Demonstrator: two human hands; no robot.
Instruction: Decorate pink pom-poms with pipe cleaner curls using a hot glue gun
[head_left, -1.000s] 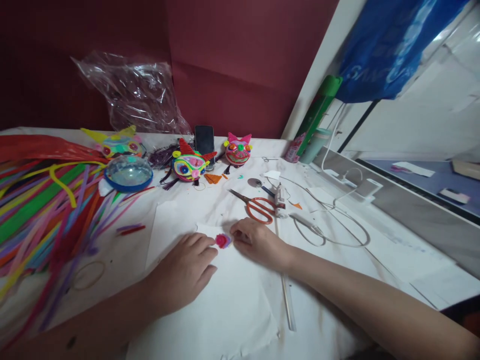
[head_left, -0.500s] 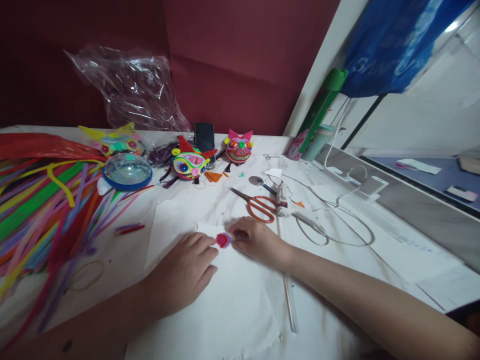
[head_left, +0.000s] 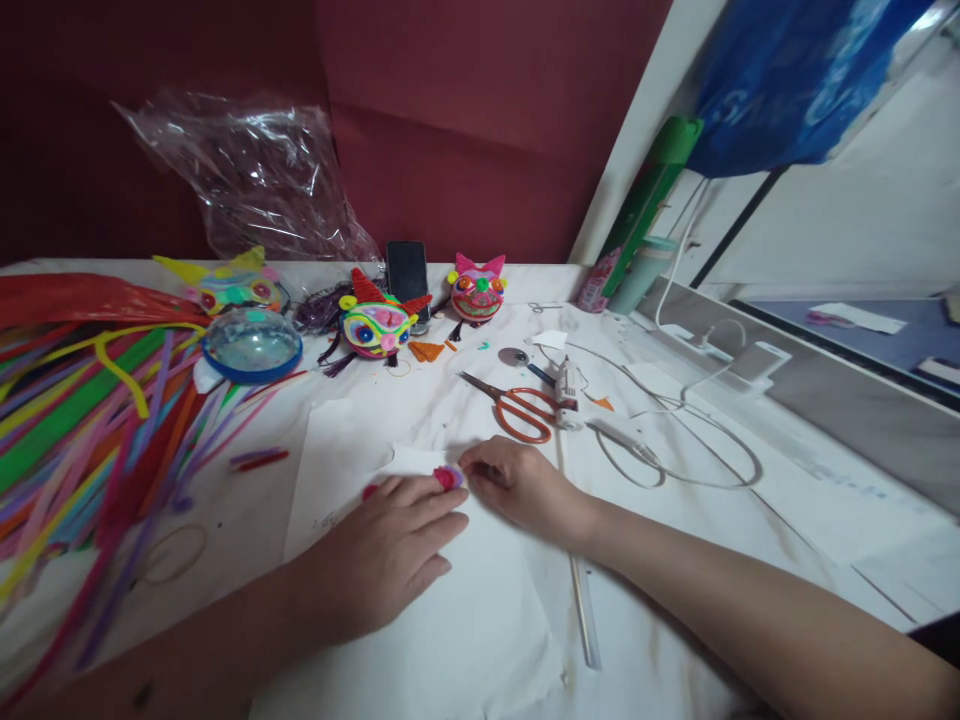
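Observation:
A small pink and purple fuzzy coil [head_left: 448, 478] lies on a white paper sheet [head_left: 480, 620]. My left hand [head_left: 397, 540] rests low over the paper with its fingers stretched out, and the fingertips reach the coil. Another bit of pink [head_left: 369, 491] peeks out beyond its knuckles, mostly covered. At the coil's right edge is my right hand [head_left: 517, 485], fingers curled and thumb and forefinger pinched together. Whatever sits between those fingertips is too small to make out.
Orange-handled scissors [head_left: 525, 412] and a corded glue gun [head_left: 574, 400] lie beyond my right hand. Colourful fuzzy strips [head_left: 97, 430] and a blue-rimmed dish [head_left: 255, 345] occupy the left. Decorated animal heads [head_left: 375, 328] and a phone [head_left: 407, 270] are at the back.
My left hand has slid right, and its fingers now partly cover the coil. A second pink bit shows by its knuckles. The right hand stays nearly in place, and the view has shifted slightly.

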